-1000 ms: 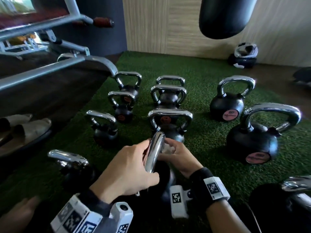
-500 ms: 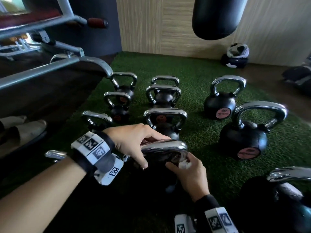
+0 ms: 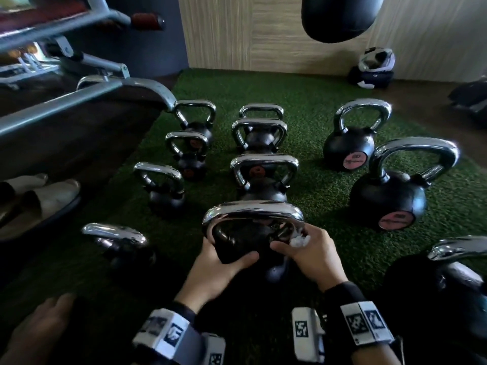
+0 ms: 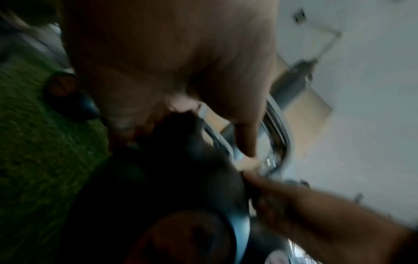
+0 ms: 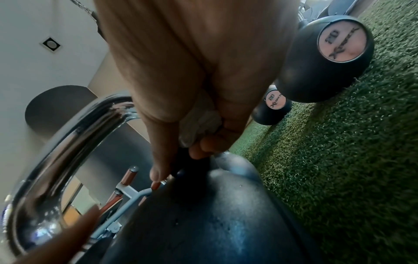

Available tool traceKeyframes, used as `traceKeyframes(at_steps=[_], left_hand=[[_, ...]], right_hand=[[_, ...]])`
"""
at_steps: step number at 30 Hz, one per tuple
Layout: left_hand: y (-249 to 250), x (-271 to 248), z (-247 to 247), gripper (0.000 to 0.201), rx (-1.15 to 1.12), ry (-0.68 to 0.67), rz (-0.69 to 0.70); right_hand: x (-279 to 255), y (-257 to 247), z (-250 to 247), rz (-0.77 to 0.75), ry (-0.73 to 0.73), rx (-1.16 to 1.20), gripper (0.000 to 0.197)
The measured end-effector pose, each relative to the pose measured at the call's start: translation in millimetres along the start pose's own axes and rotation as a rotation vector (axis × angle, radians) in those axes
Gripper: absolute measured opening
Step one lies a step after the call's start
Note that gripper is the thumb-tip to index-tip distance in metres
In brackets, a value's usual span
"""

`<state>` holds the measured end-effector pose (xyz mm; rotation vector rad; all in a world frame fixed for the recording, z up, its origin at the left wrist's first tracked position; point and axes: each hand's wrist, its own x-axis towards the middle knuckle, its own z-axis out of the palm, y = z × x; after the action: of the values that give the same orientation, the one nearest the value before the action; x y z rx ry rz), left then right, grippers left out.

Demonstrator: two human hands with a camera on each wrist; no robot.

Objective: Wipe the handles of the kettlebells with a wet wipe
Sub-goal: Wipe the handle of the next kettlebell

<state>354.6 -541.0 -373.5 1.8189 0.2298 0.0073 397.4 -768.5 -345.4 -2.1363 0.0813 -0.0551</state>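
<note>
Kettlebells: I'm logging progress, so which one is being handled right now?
The nearest kettlebell, front of the middle row: the left hand grips its black body, and the right hand holds the wet wipe at its handle's base.

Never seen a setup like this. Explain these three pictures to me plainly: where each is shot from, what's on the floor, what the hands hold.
No machine here: a person wears three cameras. The wide picture comes from the head; the two close, tilted ones from each wrist. On green turf stand black kettlebells with chrome handles. The left hand grips the body of the nearest kettlebell, steadying it. The right hand pinches a crumpled white wet wipe by the right end of its handle. The left wrist picture is blurred.
</note>
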Motion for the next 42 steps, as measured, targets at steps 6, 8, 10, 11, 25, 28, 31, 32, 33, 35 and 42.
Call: traceKeyframes(at_steps=[6, 8, 10, 11, 25, 28, 31, 32, 33, 35, 42], left_hand=[[-10, 12, 15, 0.101, -0.051, 0.045, 0.091], [-9, 12, 10, 0.096, -0.028, 0.021, 0.085], [-6, 13, 7, 0.097, 0.008, 0.009, 0.085], [-3, 13, 5, 0.099, 0.024, -0.004, 0.065], [188, -24, 86, 0.07, -0.112, 0.043, 0.688], [162, -34, 169, 0.069, -0.099, -0.264, 0.423], [118, -47, 236, 0.077, -0.007, -0.429, 0.237], [107, -50, 252, 0.082, 0.008, -0.469, 0.175], [101, -54, 270, 0.085, 0.0, -0.506, 0.118], [94, -61, 299, 0.075, -0.047, -0.517, 0.046], [71, -63, 375, 0.107, -0.269, 0.076, -0.105]], right_hand=[[-10, 3, 5, 0.019, 0.079, 0.064, 0.041], [-15, 0, 4, 0.007, 0.071, 0.072, 0.036], [-18, -3, 2, -0.004, 0.062, 0.077, 0.036], [-19, -3, 1, -0.008, 0.055, 0.07, 0.036], [-55, -11, -177, -0.164, 0.391, 0.162, 0.031], [-67, 12, -228, -0.152, 0.434, 0.299, 0.014], [-72, 41, -256, -0.151, 0.543, 0.271, 0.025], [-72, 51, -260, -0.174, 0.616, 0.247, 0.028], [-74, 61, -265, -0.193, 0.693, 0.235, 0.029], [-75, 76, -268, -0.2, 0.819, 0.23, 0.028], [-76, 95, -256, -0.215, 0.987, 0.193, 0.019]])
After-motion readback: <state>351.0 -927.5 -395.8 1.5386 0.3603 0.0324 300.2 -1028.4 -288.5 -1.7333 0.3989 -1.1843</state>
